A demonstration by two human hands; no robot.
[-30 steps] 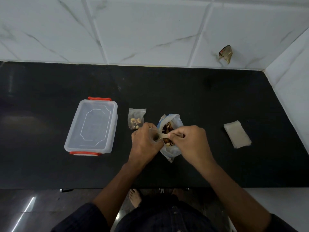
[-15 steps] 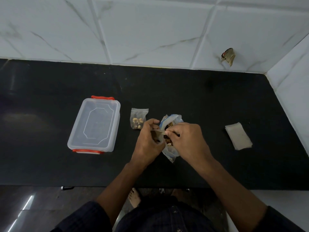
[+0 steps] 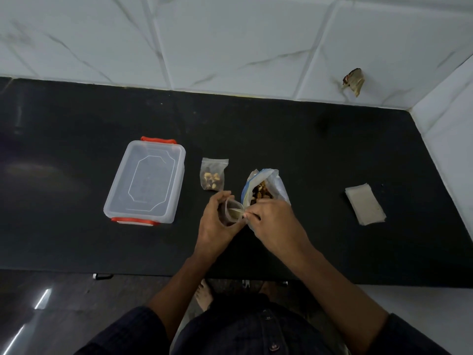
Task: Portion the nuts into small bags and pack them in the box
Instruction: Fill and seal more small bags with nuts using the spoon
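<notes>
Near the front edge of the black tabletop (image 3: 332, 155), both hands work together over a small clear bag (image 3: 231, 212). The left hand (image 3: 217, 224) cups that small bag, its fingers (image 3: 222, 197) curled round the outside so the mouth stands open and faces up toward the camera. The right hand (image 3: 275, 224) pinches the near rim of the bag's mouth between thumb and fingertips, the other fingers curled in; whether any nuts sit in that pinch cannot be told. Compared with half a second ago, the small bag has come away to the left of the large zip bag of nuts (image 3: 263, 188), and its mouth is now rounder and plainly visible, where before it was bunched between the two hands in front of the large bag. The large bag stands just behind the right hand, its blue-edged opening tilted up and to the left, mixed nuts showing inside. A filled small bag (image 3: 212, 175) lies flat just beyond the left hand, its long axis running away from the person with the sealed strip at the far end. Left of it sits the clear plastic box (image 3: 146, 183) with its lid on and red clips at the near and far ends, its long axis also pointing away, slightly tilted rightward. Well to the right lies a stack of empty small bags (image 3: 364, 203), unmoved.
</notes>
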